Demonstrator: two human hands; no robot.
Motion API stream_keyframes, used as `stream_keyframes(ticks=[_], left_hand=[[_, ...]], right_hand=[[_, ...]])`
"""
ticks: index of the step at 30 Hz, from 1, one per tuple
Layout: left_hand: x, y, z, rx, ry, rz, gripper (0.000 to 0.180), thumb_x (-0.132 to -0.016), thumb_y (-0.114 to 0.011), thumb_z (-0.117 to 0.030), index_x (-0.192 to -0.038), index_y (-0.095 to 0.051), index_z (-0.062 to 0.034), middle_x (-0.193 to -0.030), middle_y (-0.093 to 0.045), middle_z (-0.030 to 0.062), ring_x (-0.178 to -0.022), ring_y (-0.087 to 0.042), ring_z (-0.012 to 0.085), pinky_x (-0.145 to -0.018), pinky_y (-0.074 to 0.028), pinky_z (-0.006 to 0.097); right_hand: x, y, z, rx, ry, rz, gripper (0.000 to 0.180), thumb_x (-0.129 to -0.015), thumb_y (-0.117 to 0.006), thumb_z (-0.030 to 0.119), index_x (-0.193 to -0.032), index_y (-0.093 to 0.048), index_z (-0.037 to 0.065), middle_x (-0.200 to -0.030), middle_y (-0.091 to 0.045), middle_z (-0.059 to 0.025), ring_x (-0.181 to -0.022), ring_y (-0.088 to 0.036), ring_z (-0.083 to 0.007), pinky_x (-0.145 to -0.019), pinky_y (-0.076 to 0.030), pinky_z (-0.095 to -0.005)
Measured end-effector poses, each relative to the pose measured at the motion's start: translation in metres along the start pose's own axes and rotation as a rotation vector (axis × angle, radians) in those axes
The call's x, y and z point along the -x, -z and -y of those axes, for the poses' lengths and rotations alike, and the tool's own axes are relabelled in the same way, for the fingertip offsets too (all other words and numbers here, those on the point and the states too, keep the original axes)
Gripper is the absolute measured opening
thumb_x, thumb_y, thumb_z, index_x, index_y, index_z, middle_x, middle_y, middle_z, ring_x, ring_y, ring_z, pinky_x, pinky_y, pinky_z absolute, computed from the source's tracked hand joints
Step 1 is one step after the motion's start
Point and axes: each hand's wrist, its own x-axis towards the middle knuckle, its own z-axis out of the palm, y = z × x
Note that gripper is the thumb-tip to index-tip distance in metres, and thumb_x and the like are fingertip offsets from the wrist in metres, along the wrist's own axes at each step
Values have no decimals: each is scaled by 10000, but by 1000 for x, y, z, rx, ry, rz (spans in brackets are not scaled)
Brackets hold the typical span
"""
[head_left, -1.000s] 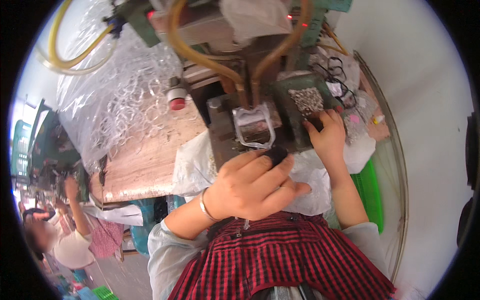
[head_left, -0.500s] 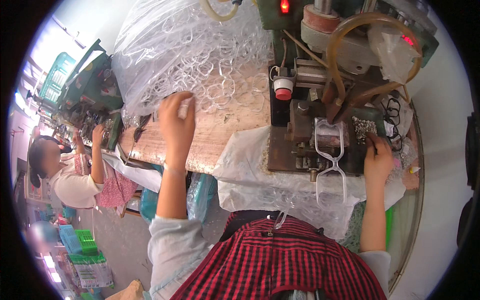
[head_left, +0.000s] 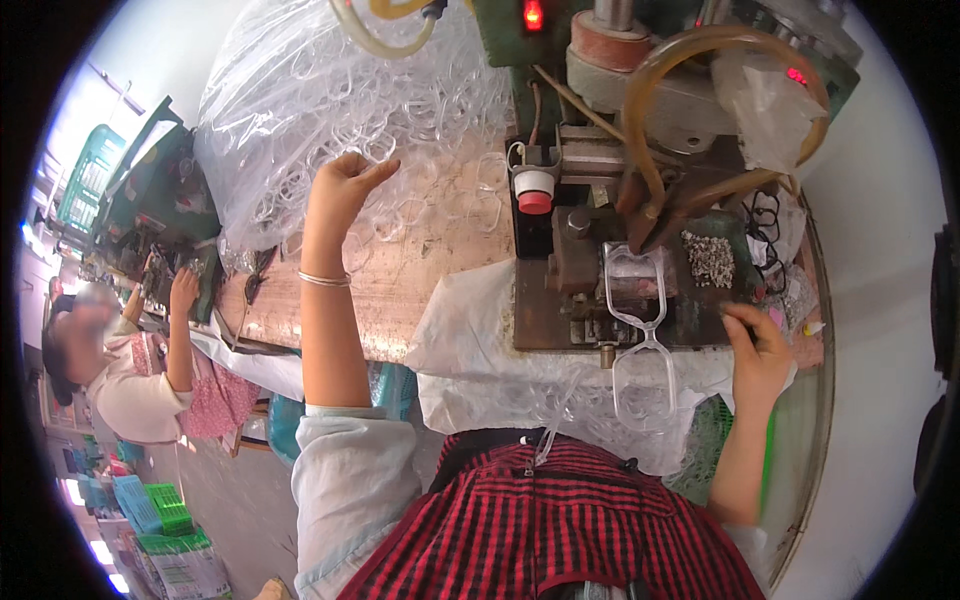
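Note:
At the edge of a heap of clear plastic spectacle frames (head_left: 410, 120), my left hand (head_left: 338, 195) reaches out with its fingers curled and its thumb pointing right. The bright rim of one frame shows just beyond the fingertips; whether they grip it is hidden. My right hand (head_left: 758, 350) is pinched, thumb against fingers, near the front right corner of the machine bed. Whatever it holds is too small to name. Behind that hand lies a pile of tiny silvery metal parts (head_left: 708, 260). Between my hands, one clear spectacle frame (head_left: 640, 322) sits on the metal fixture, its near lens rim overhanging the front.
A green press machine (head_left: 500, 35) with a looped brown hose (head_left: 640, 110) and a red-and-white button (head_left: 534, 203) stands over the fixture. White plastic sheeting (head_left: 465, 320) covers the table edge, with more clear frames before me. A co-worker (head_left: 130, 370) sits at far left.
My right hand has drawn back from the metal parts toward me, its fingers pinched. My left hand has moved slightly up against the heap of frames. The view has shifted a little.

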Motion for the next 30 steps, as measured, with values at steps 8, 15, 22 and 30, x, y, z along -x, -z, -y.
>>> stream_keyframes(ticks=[8,15,22,30], left_hand=[[34,-60,61,491,-39,-400,265,-919,-720,-209,-769,-666,3,-764,-724,96,-691,-650,112,-604,-488,254],[60,-60,-5,637,-357,-678,244,-992,-644,-149,-810,-638,13,-835,-719,76,-726,-646,103,-655,-519,246],[61,-79,40,531,-114,-393,196,-953,-699,-143,-860,-669,27,-809,-708,46,-727,-617,74,-655,-488,215],[73,-70,36,810,81,-362,344,-964,-691,-270,-818,-645,38,-765,-695,79,-688,-638,82,-619,-529,240]], right_hand=[[-43,-96,67,-403,150,106,288,-821,-712,-39,-1099,-638,-19,-1009,-718,-87,-930,-683,-150,-844,-523,-272],[-43,-97,80,-739,-47,247,466,-842,-697,-33,-1271,-517,-14,-1074,-704,-101,-959,-664,-133,-867,-513,-270],[-18,-85,97,-490,80,221,491,-910,-647,75,-1362,-495,-42,-1252,-620,-227,-1125,-633,-281,-958,-481,-347],[3,-41,-16,24,200,-110,367,-1036,-491,175,-1317,-557,-53,-1308,-612,-177,-1193,-586,-267,-1032,-445,-396]])
